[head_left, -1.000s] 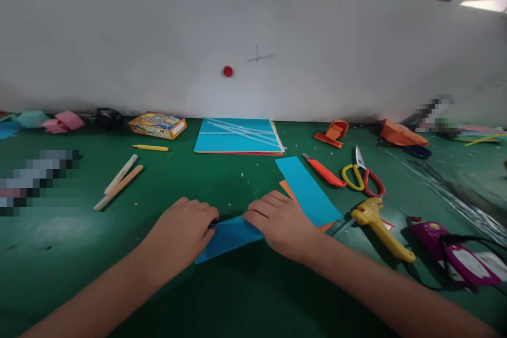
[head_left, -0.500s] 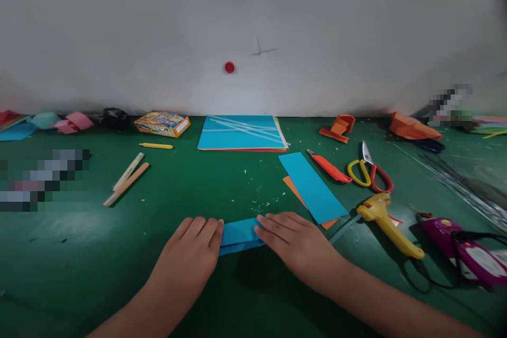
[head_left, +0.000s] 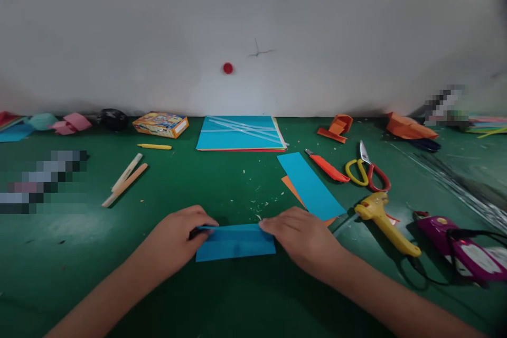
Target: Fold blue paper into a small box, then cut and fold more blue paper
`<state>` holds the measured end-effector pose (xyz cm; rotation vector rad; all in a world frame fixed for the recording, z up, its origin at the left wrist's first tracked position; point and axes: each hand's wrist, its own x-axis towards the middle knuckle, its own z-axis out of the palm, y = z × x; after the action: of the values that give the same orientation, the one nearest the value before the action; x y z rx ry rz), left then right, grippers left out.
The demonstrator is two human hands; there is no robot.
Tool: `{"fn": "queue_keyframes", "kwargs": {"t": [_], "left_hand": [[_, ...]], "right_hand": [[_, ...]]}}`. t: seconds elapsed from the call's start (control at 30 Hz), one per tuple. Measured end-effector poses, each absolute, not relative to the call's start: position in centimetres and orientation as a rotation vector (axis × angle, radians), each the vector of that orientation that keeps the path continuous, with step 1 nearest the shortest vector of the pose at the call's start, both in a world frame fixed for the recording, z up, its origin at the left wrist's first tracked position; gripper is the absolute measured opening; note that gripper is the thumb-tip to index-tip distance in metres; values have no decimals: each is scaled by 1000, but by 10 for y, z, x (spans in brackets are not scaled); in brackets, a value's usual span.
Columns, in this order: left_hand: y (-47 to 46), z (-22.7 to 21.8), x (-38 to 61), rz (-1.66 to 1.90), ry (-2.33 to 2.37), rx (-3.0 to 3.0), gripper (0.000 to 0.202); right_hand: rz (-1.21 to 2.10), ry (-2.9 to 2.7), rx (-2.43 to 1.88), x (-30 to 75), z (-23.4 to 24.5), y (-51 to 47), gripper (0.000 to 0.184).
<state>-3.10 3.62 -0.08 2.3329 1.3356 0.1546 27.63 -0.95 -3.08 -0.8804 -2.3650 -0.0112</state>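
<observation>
A blue paper strip [head_left: 236, 245] with a crease along its far edge lies in front of me on the green table. My left hand [head_left: 189, 229] pinches its far left corner between thumb and fingers. At the far right corner, my right hand [head_left: 303, 232] grips the same paper, its fingers close together and its thumb hidden. Beyond the right hand rests another blue paper strip [head_left: 311, 185], partly covering an orange paper piece [head_left: 292, 190].
A yellow glue gun [head_left: 390, 227], scissors [head_left: 366, 169] and a red cutter [head_left: 328, 168] lie to the right, beside a purple device [head_left: 455, 245] with a cord. Blue sheets [head_left: 237, 140] are stacked at the back. Two sticks [head_left: 125, 182], a yellow pen [head_left: 155, 146] and a box [head_left: 160, 124] lie left.
Both hands have shifted on the blue strip, the left one outward to its corner. The strip's folded flap has opened, and more of its near face shows.
</observation>
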Motion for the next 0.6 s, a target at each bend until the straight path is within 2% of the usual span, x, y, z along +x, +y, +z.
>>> {"fn": "queue_keyframes", "kwargs": {"t": [0.13,0.33,0.6], "left_hand": [[44,-5,-43,198,1253,2328,32],[37,-20,-36,417,1227,2730,34],[16,-14,-25,509,990,3099,34]], "right_hand": [[58,-2305,-935,282,-29,0,24],[121,-2322,-919,273,-30,-7,19],[24,-2461,-792,264,-31,-19,21]]}}
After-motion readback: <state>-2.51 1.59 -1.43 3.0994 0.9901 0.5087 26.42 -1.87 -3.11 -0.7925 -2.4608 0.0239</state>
